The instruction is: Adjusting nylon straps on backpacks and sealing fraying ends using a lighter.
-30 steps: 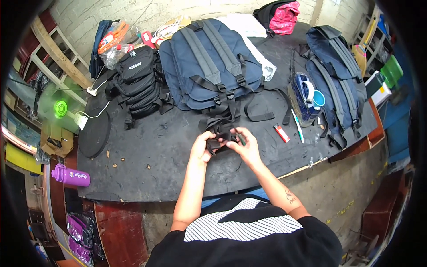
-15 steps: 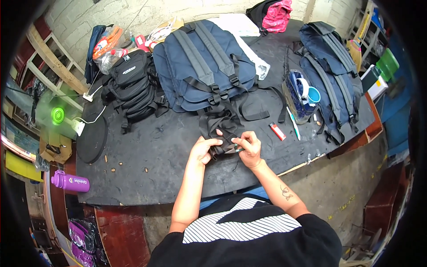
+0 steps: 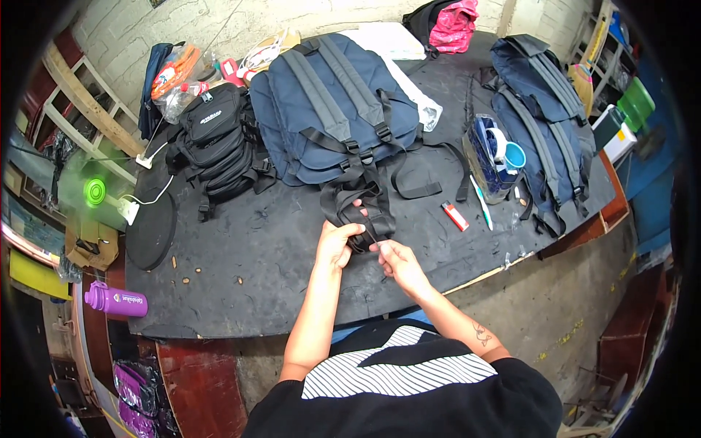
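A large blue backpack (image 3: 292, 117) with grey shoulder straps lies across the middle of the table, and a bundle of black webbing strap (image 3: 350, 193) hangs off its near end. My left hand (image 3: 337, 242) is closed on this webbing, thumb on top, with some fingertips showing through its loops. Just to the right, my right hand (image 3: 398, 263) is pinched close to the lower edge of the bundle. Between its fingertips and the webbing runs a thin dark line; what it is I cannot make out.
A black bag (image 3: 219, 139) sits left of the backpack. To the right are a red lighter (image 3: 456, 216), a white-and-green pen-like stick (image 3: 482, 203), a clear container (image 3: 485, 157) with a blue cup, and another blue backpack (image 3: 540, 124). A purple bottle (image 3: 117, 299) lies at the left edge.
My right hand has turned and drawn slightly down toward me; the pointed metal tool visible by its fingers before no longer shows. My left hand keeps its hold while the webbing loops have shifted.
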A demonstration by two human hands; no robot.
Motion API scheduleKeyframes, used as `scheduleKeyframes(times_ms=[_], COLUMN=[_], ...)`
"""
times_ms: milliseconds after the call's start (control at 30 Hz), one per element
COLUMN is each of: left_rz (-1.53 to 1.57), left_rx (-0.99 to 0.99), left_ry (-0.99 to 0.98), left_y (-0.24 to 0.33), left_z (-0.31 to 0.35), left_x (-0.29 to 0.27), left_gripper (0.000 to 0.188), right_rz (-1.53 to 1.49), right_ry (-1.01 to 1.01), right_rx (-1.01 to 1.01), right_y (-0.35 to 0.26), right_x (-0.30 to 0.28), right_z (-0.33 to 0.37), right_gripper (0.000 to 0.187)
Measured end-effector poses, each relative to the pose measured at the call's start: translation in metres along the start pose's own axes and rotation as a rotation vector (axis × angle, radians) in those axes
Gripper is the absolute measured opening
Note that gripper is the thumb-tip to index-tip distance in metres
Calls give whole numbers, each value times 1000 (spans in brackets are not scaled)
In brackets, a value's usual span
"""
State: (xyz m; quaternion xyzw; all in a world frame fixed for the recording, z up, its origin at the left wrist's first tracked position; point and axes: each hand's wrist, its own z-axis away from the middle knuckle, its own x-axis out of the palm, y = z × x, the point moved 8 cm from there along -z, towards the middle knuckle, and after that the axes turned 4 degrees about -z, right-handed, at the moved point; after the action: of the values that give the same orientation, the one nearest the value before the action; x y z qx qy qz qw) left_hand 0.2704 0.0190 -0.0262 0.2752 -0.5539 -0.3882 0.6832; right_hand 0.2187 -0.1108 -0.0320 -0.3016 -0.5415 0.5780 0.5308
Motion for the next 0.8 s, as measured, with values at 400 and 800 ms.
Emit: scheduleKeyframes(times_ms=[400,800], left_rz=[-89,38], left_rx=[-30,23], left_ry=[-137,-175], left_y=[18,18], left_z=[7,3], left_x=[16,13], left_gripper=[49,56], right_rz=[-24,96], right_ry=[-85,-128], right_rx=[74,-111], right_y=[-4,-26], right_x=[-14,-9], right_z=[-23,-29], right_gripper=[29,26])
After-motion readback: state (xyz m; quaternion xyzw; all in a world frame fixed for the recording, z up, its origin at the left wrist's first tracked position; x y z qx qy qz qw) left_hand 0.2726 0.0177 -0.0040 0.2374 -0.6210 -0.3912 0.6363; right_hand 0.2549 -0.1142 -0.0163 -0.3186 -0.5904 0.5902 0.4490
